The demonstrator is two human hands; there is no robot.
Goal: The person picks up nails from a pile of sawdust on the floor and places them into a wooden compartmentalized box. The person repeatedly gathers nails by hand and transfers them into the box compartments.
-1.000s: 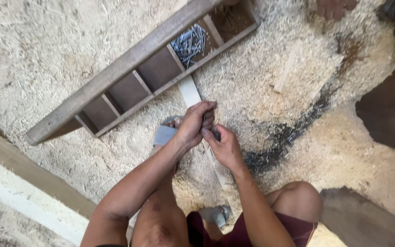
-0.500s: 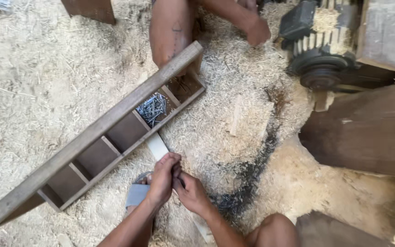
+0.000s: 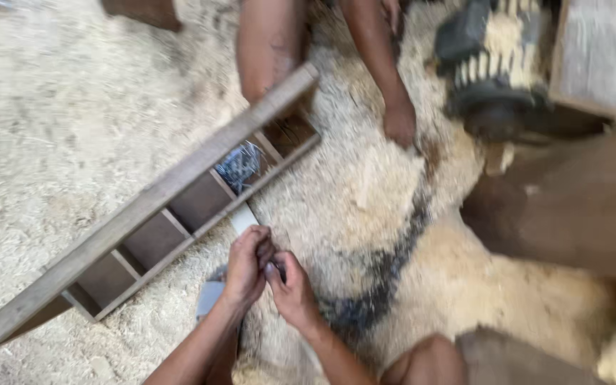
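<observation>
Sawdust-covered floor | long wooden divided tray, nails in 1 compartment | left hand and right hand pinched together on a small dark piece, kind unclear, just below tray | pale flat strip beneath | another person's hand opposite | best: keep fingertips tight, wrists steady.

nails in tray compartment | tray left of hands | machine far right
</observation>
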